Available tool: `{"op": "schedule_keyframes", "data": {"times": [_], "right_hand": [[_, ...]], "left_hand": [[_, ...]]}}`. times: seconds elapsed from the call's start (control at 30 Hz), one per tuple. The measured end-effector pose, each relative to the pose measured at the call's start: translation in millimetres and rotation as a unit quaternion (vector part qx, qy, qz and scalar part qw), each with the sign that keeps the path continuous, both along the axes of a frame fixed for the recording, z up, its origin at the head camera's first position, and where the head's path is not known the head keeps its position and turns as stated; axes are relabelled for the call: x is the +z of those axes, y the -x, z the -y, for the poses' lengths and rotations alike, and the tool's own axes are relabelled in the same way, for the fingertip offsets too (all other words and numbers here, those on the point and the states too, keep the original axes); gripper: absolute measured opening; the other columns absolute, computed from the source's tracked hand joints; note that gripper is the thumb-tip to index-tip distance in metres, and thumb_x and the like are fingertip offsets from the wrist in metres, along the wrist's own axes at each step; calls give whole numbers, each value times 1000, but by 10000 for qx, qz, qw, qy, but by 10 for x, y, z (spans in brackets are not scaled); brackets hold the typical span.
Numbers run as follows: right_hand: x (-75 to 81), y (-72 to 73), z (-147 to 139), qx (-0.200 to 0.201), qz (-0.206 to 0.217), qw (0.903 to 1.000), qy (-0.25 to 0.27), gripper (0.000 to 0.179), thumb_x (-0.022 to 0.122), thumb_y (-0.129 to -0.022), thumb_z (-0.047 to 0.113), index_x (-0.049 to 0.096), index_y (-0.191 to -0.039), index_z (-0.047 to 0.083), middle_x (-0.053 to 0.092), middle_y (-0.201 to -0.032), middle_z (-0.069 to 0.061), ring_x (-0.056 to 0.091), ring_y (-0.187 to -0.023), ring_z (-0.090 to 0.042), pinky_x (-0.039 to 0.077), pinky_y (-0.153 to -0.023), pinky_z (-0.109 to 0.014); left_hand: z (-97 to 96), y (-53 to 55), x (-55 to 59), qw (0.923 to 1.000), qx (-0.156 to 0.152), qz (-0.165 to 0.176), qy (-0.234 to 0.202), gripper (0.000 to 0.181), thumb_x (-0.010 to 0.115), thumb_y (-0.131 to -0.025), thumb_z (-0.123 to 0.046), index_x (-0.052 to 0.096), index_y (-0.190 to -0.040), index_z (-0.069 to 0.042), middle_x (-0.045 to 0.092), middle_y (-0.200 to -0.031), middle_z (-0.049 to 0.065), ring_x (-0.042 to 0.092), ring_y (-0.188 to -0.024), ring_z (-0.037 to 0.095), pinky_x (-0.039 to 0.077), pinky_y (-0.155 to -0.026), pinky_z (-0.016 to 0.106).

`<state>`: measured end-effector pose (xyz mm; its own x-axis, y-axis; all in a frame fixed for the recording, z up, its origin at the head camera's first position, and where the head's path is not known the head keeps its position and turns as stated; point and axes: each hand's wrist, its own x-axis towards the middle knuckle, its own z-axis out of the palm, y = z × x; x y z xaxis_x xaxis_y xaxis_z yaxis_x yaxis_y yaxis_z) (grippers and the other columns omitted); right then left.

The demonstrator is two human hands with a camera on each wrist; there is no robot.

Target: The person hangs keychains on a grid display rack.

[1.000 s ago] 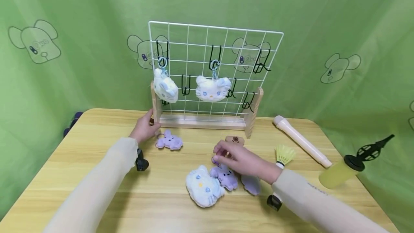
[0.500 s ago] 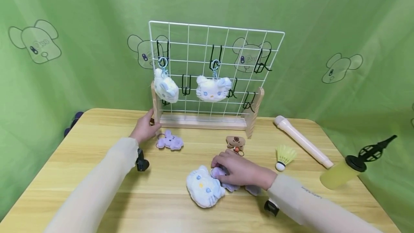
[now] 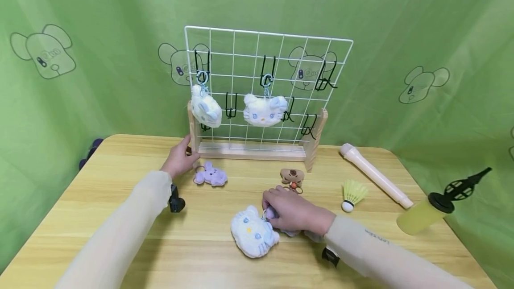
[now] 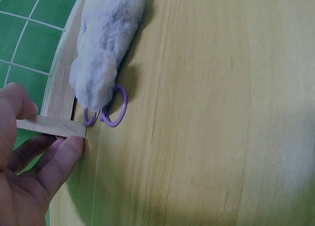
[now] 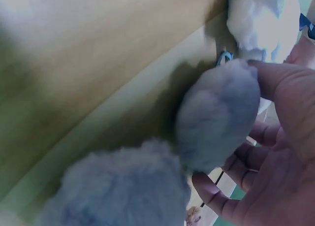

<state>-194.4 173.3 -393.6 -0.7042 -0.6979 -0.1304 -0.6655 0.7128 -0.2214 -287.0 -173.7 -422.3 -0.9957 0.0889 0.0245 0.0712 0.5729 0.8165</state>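
Observation:
My left hand [image 3: 180, 158] grips the left wooden end piece [image 4: 51, 126] of a white wire grid rack [image 3: 257, 144], thumb on one side and fingers on the other. Beside it lies a purple plush keychain [image 3: 213, 175] with a purple ring [image 4: 118, 108]. My right hand [image 3: 291, 208] holds another purple plush keychain [image 5: 216, 115] between thumb and fingers, low over the table; the hand hides most of it in the head view. A white cat plush [image 3: 253, 233] lies just left of that hand. Another purple plush [image 5: 118, 186] lies close by, mostly covered by the right forearm.
Two white cat plush keychains [image 3: 265, 110] hang on black hooks [image 3: 230, 106] of the rack. A brown plush keychain [image 3: 293, 176] lies before the rack. At right are a shuttlecock [image 3: 353, 194], a pale pink toy microphone [image 3: 375, 175] and a yellow bottle with black top [image 3: 421, 215].
My right hand has come down and toward me onto the purple plush keychain and closed round it, uncovering the brown keychain and the shuttlecock. The left hand stays on the rack.

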Motion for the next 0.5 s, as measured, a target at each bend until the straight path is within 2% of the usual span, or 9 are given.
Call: {"op": "schedule_keyframes", "data": {"times": [0.1, 0.23, 0.37, 0.5], "right_hand": [[12, 9, -8, -34, 241, 9997, 99, 25, 80, -87, 18, 58, -98, 20, 57, -87, 11, 46, -85, -9, 41, -73, -26], [31, -10, -13, -63, 280, 9996, 69, 22, 79, -91, 20, 59, -101, 22, 57, -86, 13, 47, -86, -8, 41, -78, -32], [41, -17, -32, -43, 179, 9996, 195, 19, 77, -93, 18, 65, -107, 19, 65, -93, 9, 54, -88, -7, 49, -83, -34], [48, -1, -57, 55, 253, 9983, 513, 12, 73, -97, 14, 71, -108, 13, 73, -99, 4, 62, -89, -7, 58, -83, -28]], "left_hand": [[-5, -8, 10, 10000, 13, -55, -6, 74, 60, -99, -7, 25, -163, 1, 62, -126, 36, 67, -101, 38, 65, -74, 32], [-14, -14, 18, 10000, 27, -27, -17, 74, 60, -99, -7, 24, -163, 0, 62, -126, 36, 67, -102, 38, 66, -75, 33], [-20, -16, 23, 10000, 27, 39, -33, 74, 60, -100, -7, 23, -164, -1, 61, -128, 36, 67, -101, 39, 66, -77, 34], [-22, -11, 24, 10000, 29, 72, -46, 75, 61, -100, -7, 22, -164, -1, 60, -128, 36, 67, -101, 38, 66, -77, 33]]}}
